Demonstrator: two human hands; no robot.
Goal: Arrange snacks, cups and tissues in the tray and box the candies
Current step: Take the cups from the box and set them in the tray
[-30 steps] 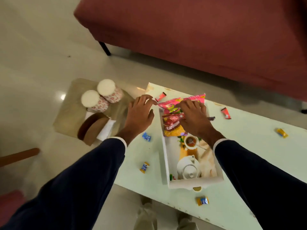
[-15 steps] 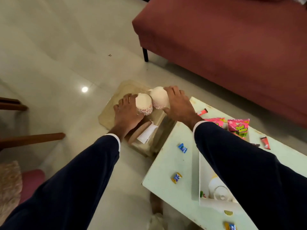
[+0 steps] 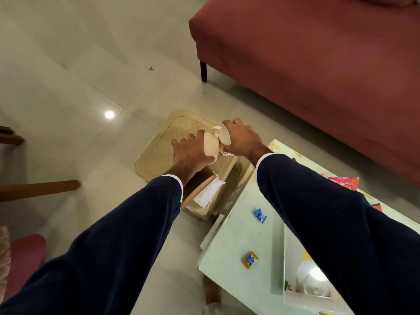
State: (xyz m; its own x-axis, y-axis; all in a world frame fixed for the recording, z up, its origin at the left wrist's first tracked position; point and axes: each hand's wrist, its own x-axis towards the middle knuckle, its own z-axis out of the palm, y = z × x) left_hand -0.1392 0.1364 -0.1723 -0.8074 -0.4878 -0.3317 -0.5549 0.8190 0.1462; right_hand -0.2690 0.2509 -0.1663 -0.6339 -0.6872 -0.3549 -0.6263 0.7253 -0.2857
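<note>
Both arms stretched forward over the beige glass side tabletop (image 3: 159, 153), left hand (image 3: 191, 153) curled around a white floral paper cup (image 3: 211, 145), right hand (image 3: 241, 139) apparently gripping a second floral paper cup (image 3: 223, 135), cups touching.

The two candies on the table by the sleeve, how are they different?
The blue candy is all blue with a bit of white, while the yellow candy has a yellow wrapper with a blue and white patch. The blue candy lies farther from the person, the yellow candy nearer the table edge closest to them. Both are small, wrapped, and lie loose on the pale table, outside the white tray.
</note>
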